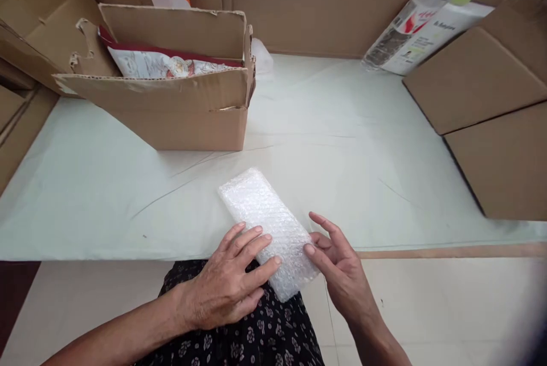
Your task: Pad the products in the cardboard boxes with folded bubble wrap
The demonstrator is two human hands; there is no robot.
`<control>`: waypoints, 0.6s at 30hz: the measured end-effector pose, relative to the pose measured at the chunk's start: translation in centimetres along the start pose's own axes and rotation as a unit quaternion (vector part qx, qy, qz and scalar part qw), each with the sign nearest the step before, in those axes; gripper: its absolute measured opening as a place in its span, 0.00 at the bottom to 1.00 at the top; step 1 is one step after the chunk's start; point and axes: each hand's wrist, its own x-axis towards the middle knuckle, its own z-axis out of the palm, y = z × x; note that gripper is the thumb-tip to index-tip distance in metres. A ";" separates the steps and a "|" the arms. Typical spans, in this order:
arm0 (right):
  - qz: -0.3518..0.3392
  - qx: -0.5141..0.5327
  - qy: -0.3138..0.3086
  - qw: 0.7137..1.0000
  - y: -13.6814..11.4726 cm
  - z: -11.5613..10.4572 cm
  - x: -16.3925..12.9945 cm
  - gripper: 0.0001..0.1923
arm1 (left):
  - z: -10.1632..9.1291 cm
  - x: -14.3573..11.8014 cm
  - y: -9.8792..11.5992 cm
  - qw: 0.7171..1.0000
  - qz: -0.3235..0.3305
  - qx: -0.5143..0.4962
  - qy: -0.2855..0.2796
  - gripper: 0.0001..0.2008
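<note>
Bubble-wrapped parcel [268,230], flat and oblong, lies at the near edge of the pale green table sheet [350,143], one end overhanging toward the lap. Left hand [231,283] rests on it with fingers spread flat, gripping nothing; right hand [337,266] touches its right edge with loosely open fingers. It looks light, its wrap soft, bumpy and slightly slippery, so holding both long edges seems safest. An open cardboard box [188,109] of printed packets stands well behind.

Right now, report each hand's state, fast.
Left hand: open, fingers flat on the white bubble-wrapped rectangular packet.
Right hand: open, fingertips touching the packet's right edge, not gripping.
</note>
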 end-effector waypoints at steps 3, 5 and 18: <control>0.008 0.075 0.027 0.997 1.4 1.5 -1.2 0.30 | 0.7 -1.3 0.6 0.999 0.014 0.031 -0.003 0.30; 0.005 0.119 0.052 0.992 2.3 2.6 -1.8 0.29 | 1.4 -1.9 0.9 0.998 0.001 0.055 0.034 0.28; -0.356 -0.346 -0.037 0.867 2.1 -2.1 -3.6 0.41 | 1.2 -1.6 1.1 0.951 -0.130 -0.169 0.223 0.12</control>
